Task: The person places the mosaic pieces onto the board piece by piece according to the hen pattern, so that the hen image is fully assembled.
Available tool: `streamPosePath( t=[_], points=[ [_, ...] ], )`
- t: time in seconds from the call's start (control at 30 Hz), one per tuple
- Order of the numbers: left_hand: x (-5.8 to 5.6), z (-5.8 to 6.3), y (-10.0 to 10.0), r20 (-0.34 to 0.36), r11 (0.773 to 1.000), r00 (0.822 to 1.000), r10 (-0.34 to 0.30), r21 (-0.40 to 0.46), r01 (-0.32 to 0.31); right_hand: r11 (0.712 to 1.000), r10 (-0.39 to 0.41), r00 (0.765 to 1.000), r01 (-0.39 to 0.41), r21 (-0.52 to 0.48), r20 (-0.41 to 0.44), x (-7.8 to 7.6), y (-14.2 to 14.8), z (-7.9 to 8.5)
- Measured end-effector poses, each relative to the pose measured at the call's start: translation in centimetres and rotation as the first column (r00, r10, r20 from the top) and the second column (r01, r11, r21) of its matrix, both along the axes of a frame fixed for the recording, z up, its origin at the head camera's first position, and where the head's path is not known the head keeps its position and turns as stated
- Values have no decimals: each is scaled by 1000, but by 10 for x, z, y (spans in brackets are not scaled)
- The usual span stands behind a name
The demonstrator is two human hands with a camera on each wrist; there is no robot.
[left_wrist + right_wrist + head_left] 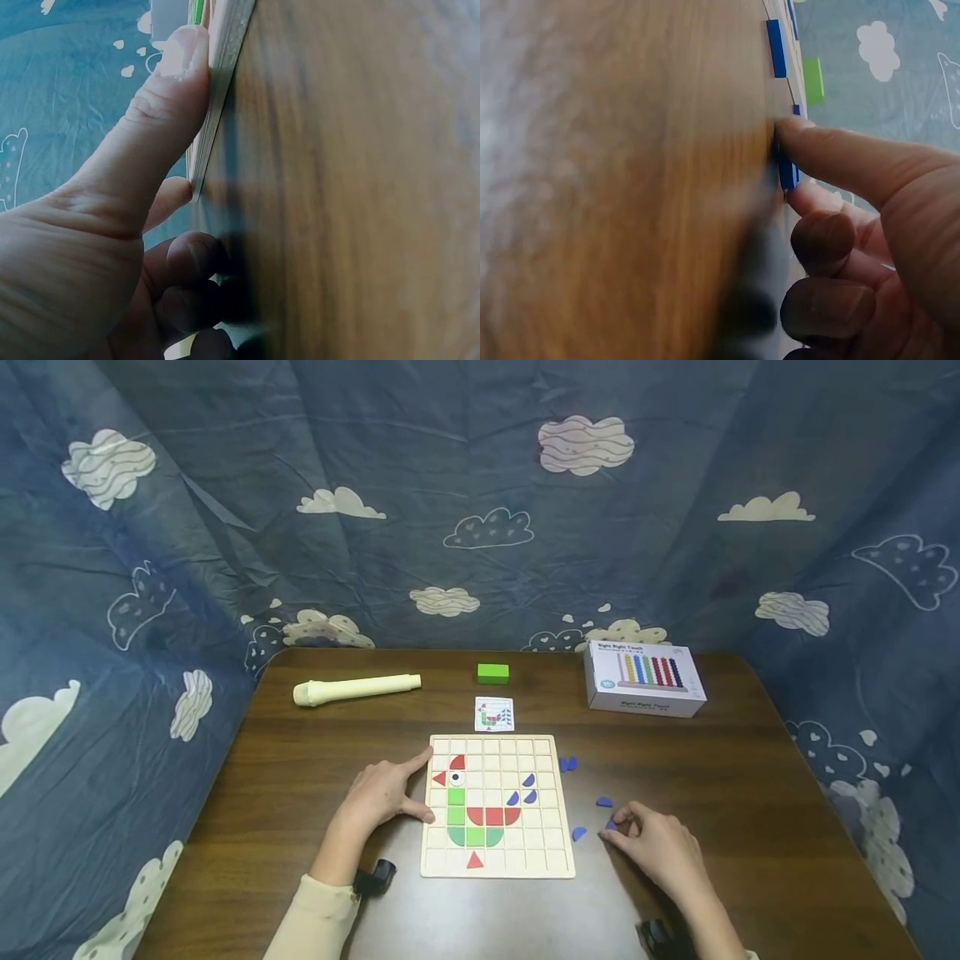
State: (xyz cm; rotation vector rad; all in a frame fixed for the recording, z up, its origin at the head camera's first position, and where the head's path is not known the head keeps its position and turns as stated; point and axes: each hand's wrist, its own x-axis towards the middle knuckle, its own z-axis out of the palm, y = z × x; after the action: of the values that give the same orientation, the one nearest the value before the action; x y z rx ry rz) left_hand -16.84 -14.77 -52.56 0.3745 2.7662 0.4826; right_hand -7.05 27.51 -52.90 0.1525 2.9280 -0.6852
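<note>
A square wooden grid board (555,860) lies on the table with red, green and blue flat pieces in some of its cells, forming a bird-like figure with a round eye piece (456,777). My left hand (378,792) rests at the board's left edge, thumb and index finger spread and touching its side. To the right of the board, my right hand (660,843) pinches a blue half-round piece (787,171) between thumb and index finger, low at the tabletop. Nearby lie other blue half-round pieces: one (604,802) just beyond my fingertips, another (579,833) close to the board.
Two more blue pieces (567,763) lie by the board's upper right edge. Behind the board is a small pattern card (494,724), with a green block (492,673) farther back. A cream microphone-shaped object (357,689) lies back left, a white box (645,702) back right.
</note>
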Motion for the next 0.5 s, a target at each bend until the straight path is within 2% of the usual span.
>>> streamPosePath(
  t=[0.2,0.37,0.5],
  points=[
    [2,-1,1,-4,1000,1000,-2,10,2,997,-32,997,27,-73,-70,-3,-16,4],
    [2,1,1,-13,1000,1000,-4,13,4,978,-132,986,112,-175,-106,-7,-50,7],
    [1,1,0,-14,1000,1000,-6,6,6,963,-165,978,132,-235,-126,-9,-77,2]
  ],
)
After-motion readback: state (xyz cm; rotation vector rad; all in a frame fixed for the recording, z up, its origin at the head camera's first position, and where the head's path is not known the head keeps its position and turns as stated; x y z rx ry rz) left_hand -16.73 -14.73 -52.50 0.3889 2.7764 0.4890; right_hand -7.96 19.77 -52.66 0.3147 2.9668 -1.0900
